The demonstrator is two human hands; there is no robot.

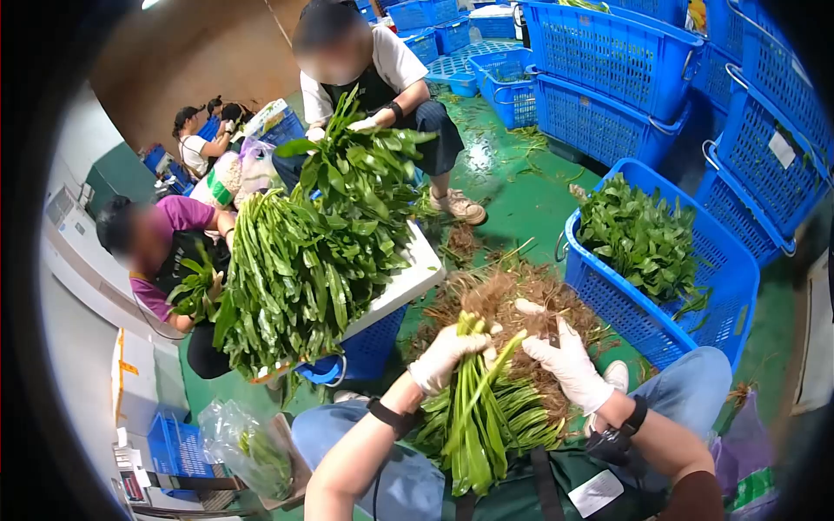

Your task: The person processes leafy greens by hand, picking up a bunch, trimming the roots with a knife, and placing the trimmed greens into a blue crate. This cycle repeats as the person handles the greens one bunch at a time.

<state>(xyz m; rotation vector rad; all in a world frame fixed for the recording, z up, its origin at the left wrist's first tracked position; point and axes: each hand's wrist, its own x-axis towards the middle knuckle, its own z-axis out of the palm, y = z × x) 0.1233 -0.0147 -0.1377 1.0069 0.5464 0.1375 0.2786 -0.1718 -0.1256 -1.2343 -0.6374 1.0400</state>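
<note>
Left grip (450,358) curled closed, right grip (571,366) beside it, forearms (358,458) angled inward.

The leaves (470,421) are green, the roots (488,298) brown, the crates (625,319) blue.

A green floor (534,195) spreads out beneath and beyond the fingers (540,349), scattered with leafy scraps and catching a bright patch of glare ahead of them. Well to the left of the fingers runs a whitish wall (65,321), with a dull teal panel (126,187) farther off. Beyond that rises a brown surface (200,52), a small light (149,3) glowing above. Blue crates (608,52) stand stacked ahead and to the right.
</note>
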